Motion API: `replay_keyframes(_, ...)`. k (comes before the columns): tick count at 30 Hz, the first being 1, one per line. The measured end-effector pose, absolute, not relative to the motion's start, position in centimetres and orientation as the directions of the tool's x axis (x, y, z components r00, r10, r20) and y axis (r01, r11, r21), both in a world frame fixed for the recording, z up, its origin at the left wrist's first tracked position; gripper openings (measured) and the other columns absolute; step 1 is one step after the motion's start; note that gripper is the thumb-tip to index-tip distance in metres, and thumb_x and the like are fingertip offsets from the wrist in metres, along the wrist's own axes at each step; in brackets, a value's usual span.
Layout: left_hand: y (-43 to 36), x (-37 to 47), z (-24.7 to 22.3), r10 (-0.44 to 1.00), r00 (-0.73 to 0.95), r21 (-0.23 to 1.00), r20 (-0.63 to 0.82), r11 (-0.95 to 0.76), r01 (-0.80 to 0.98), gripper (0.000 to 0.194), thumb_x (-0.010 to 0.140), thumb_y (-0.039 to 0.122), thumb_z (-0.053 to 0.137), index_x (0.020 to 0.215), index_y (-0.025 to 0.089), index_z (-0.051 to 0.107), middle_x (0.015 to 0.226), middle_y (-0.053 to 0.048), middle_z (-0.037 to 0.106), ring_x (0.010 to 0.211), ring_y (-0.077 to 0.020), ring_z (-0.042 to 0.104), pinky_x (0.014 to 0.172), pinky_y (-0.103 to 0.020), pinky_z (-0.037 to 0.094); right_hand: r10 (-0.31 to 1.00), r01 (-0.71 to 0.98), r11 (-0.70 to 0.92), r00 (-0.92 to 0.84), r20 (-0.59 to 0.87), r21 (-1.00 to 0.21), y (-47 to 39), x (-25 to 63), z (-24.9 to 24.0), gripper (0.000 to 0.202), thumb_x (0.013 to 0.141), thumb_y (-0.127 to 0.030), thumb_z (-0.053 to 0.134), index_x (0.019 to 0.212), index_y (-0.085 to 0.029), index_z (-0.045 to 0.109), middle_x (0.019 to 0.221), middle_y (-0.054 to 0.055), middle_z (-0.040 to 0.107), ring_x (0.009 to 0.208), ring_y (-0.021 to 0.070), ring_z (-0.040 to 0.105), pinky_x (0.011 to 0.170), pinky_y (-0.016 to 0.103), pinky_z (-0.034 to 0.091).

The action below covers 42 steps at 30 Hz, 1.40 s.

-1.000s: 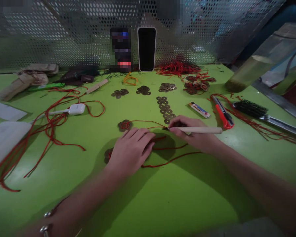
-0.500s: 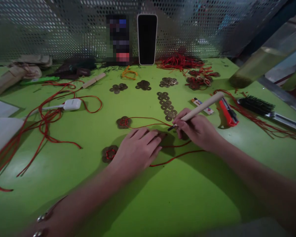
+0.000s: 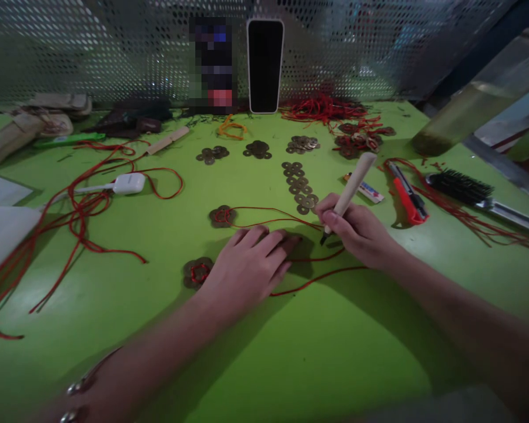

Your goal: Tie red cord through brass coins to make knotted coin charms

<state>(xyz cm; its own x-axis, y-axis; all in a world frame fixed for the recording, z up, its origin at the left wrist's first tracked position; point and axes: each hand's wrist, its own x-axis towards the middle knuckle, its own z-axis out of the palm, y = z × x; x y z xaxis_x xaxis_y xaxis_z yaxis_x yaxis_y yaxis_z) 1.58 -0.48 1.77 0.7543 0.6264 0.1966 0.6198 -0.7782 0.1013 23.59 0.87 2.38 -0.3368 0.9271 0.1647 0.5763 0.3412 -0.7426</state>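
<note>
My left hand (image 3: 253, 264) rests palm down on the green table, fingers bent and fingertips pressed on something they hide. Red cord (image 3: 312, 258) runs out from under it to the right. In my right hand (image 3: 357, 232) is a pale, pen-shaped tool (image 3: 355, 182) with a dark tip, held like a pen and pointing down at the table. A flower-shaped cluster of brown holed coins (image 3: 223, 216) bound with red cord lies beyond my left hand, its two cord ends reaching toward the tool. Another bound coin cluster (image 3: 197, 272) sits beside my left wrist, partly covered.
Loose coins (image 3: 300, 183) lie in a row and in small piles (image 3: 256, 149) behind. To the right are a lighter (image 3: 368, 191), a red utility knife (image 3: 409, 202) and a black-bristled brush (image 3: 461, 187). Tangled red cords (image 3: 83, 205) spread left; a phone (image 3: 265, 67) stands behind.
The pale tool has turned more upright, and its tip has shifted right and slightly toward me. My left hand stays in almost the same place.
</note>
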Motion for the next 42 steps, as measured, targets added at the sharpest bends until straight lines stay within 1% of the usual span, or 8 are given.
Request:
replay_keyframes(3, -0.4, 1.6, 1.8, 0.627, 0.756, 0.092, 0.186, -0.777, 0.622, 0.033, 0.092, 0.029, 0.045, 0.122, 0.018, 0.055, 0.114, -0.005, 0.061, 0.098, -0.0234, 0.052, 0.084, -0.039, 0.046, 0.931, 0.603, 0.326, -0.340, 0.135, -0.728, 0.9, 23.2, 2.4, 0.019, 0.091, -0.037, 0.042, 0.082, -0.021, 0.047, 0.062, -0.002, 0.048, 0.052, 0.0113, 0.045, 0.047, 0.023, 0.036)
replay_keyframes(7, -0.4, 1.6, 1.8, 0.625, 0.756, 0.088, 0.193, -0.779, 0.621, 0.031, 0.092, 0.029, 0.045, 0.118, 0.018, 0.058, 0.114, -0.006, 0.061, 0.100, -0.0235, 0.052, 0.085, -0.040, 0.045, 0.957, 0.615, 0.278, -0.242, 0.159, -0.738, 1.0, 23.1, 2.3, 0.022, 0.083, -0.041, 0.057, 0.079, -0.022, 0.047, 0.064, -0.001, 0.053, 0.053, 0.0125, 0.049, 0.045, 0.023, 0.038)
replay_keyframes(11, -0.4, 1.6, 1.7, 0.621, 0.757, 0.090, 0.204, -0.782, 0.617, 0.031, 0.092, 0.029, 0.045, 0.118, 0.018, 0.058, 0.114, -0.007, 0.061, 0.100, -0.0236, 0.051, 0.084, -0.040, 0.046, 0.962, 0.654, 0.270, -0.219, 0.165, -0.707, 1.0, 23.2, 2.2, 0.024, 0.084, -0.044, 0.054, 0.077, -0.022, 0.047, 0.059, -0.001, 0.053, 0.050, 0.0131, 0.049, 0.043, 0.024, 0.036)
replay_keyframes(14, -0.5, 1.6, 1.7, 0.619, 0.758, 0.098, 0.206, -0.784, 0.613, 0.031, 0.092, 0.028, 0.045, 0.118, 0.017, 0.057, 0.113, -0.006, 0.061, 0.100, -0.0238, 0.051, 0.084, -0.041, 0.046, 0.958, 0.667, 0.283, -0.234, 0.167, -0.689, 0.9, 23.1, 2.0, 0.024, 0.084, -0.043, 0.054, 0.074, -0.022, 0.045, 0.055, -0.003, 0.050, 0.046, 0.0119, 0.046, 0.042, 0.023, 0.034)
replay_keyframes(20, -0.5, 1.7, 1.7, 0.623, 0.759, 0.110, 0.191, -0.781, 0.614, 0.031, 0.092, 0.028, 0.046, 0.118, 0.016, 0.057, 0.113, -0.006, 0.061, 0.099, -0.0240, 0.051, 0.084, -0.041, 0.046, 0.955, 0.650, 0.292, -0.241, 0.174, -0.702, 0.9, 22.8, 1.8, 0.026, 0.084, -0.042, 0.053, 0.071, -0.022, 0.043, 0.055, -0.003, 0.046, 0.046, 0.0112, 0.043, 0.043, 0.023, 0.032)
replay_keyframes(25, -0.5, 1.6, 1.8, 0.624, 0.760, 0.111, 0.185, -0.781, 0.614, 0.030, 0.092, 0.028, 0.046, 0.117, 0.017, 0.058, 0.115, -0.007, 0.060, 0.101, -0.0244, 0.051, 0.085, -0.042, 0.045, 0.966, 0.646, 0.259, -0.185, 0.181, -0.719, 0.9, 22.8, 1.9, 0.025, 0.086, -0.040, 0.050, 0.070, -0.023, 0.041, 0.055, -0.002, 0.045, 0.047, 0.0130, 0.044, 0.044, 0.025, 0.034)
replay_keyframes(37, -0.4, 1.7, 1.7, 0.629, 0.757, 0.116, 0.178, -0.777, 0.619, 0.031, 0.092, 0.028, 0.045, 0.118, 0.016, 0.057, 0.116, -0.006, 0.060, 0.101, -0.0245, 0.050, 0.086, -0.043, 0.047, 0.953, 0.623, 0.301, -0.231, 0.197, -0.722, 1.0, 22.6, 1.5, 0.026, 0.084, -0.036, 0.054, 0.068, -0.022, 0.040, 0.053, -0.005, 0.041, 0.043, 0.0099, 0.039, 0.041, 0.023, 0.029)
replay_keyframes(42, -0.4, 1.7, 1.7, 0.627, 0.756, 0.117, 0.186, -0.778, 0.617, 0.032, 0.092, 0.029, 0.045, 0.119, 0.016, 0.056, 0.114, -0.006, 0.061, 0.103, -0.0242, 0.050, 0.087, -0.043, 0.046, 0.944, 0.623, 0.329, -0.245, 0.223, -0.710, 0.8, 22.7, 1.4, 0.024, 0.083, -0.035, 0.056, 0.069, -0.022, 0.042, 0.054, -0.004, 0.043, 0.045, 0.0107, 0.040, 0.043, 0.023, 0.030)
